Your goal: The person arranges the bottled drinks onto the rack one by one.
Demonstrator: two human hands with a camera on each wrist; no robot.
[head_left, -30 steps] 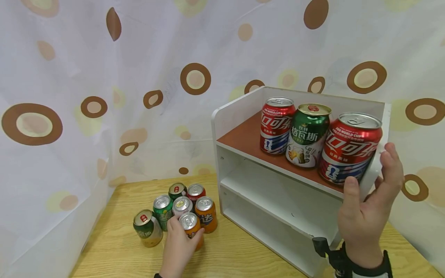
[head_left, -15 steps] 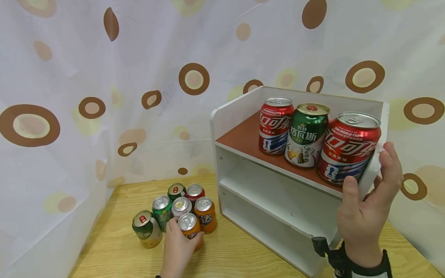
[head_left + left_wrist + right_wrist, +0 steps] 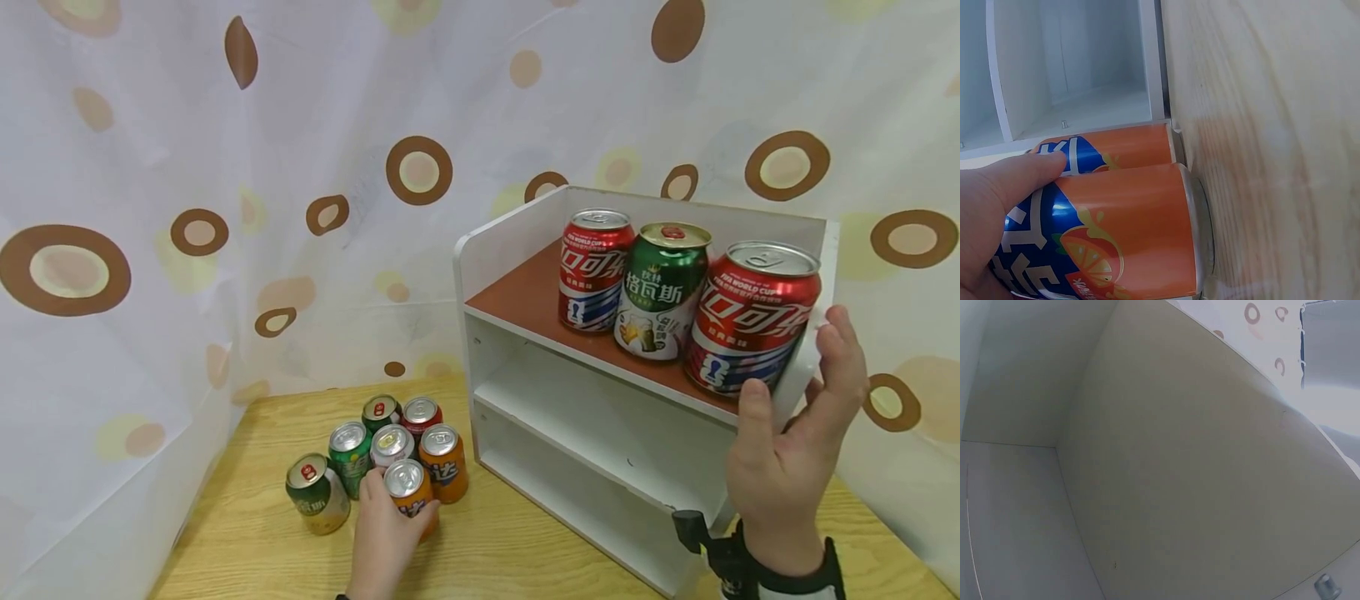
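My left hand holds an orange soda can on the wooden table, thumb and fingers around its sides. In the left wrist view that orange can, with a blue label, stands beside a second orange soda can. Close by are a green-and-white drink can, a green can, a pale can, a dark green can and a red can. My right hand grips the right side edge of the white shelf, thumb in front. Its other fingers are partly hidden.
On the brown top board stand a cola can, a green-and-white drink can and a larger-looking cola can nearest my right hand. Two white compartments lie below. A patterned curtain hangs behind the table.
The head view shifts very slightly. Both hands and all the cans stay in place; my left hand keeps hold of the orange soda can.
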